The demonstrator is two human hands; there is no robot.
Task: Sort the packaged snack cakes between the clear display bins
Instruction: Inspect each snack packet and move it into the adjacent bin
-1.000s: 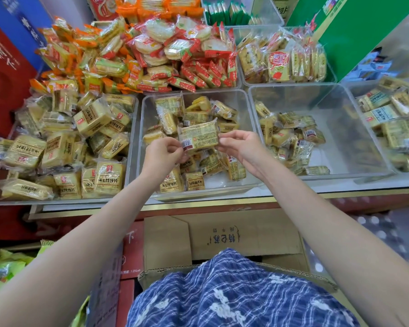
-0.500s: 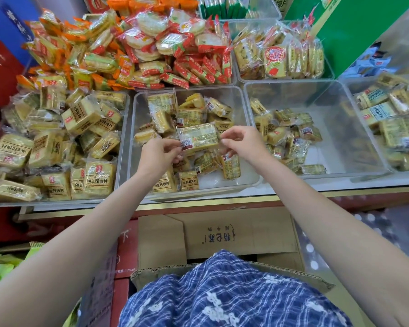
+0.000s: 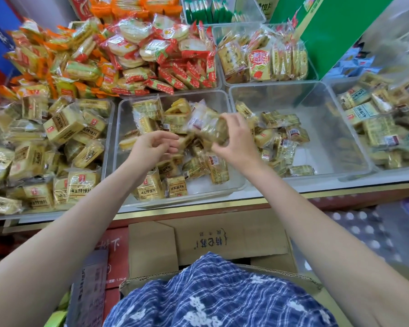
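Note:
My right hand [image 3: 236, 140] grips a clear-wrapped yellow snack cake [image 3: 207, 127], blurred by motion, above the right side of the middle clear bin [image 3: 175, 97]. My left hand [image 3: 152, 143] hovers over the same bin with its fingers loosely curled and nothing in them. The middle bin holds several yellow cakes [image 3: 151, 185]. To its right stands another clear bin [image 3: 340, 128] with cakes [image 3: 281, 135] heaped on its left side only. A left bin [image 3: 108, 142] is piled high with bigger yellow packs [image 3: 62, 128].
Bins of red and orange packs [image 3: 156, 57] and yellow packs [image 3: 260, 60] stand behind. A far-right bin [image 3: 378, 121] holds more cakes. A green box [image 3: 335, 31] rises at the back right. An open cardboard box [image 3: 210, 241] sits below the counter edge [image 3: 222, 204].
Both hands held the cake flat between them before. Now my left hand has let go, and my right hand has turned the cake and carried it to the right.

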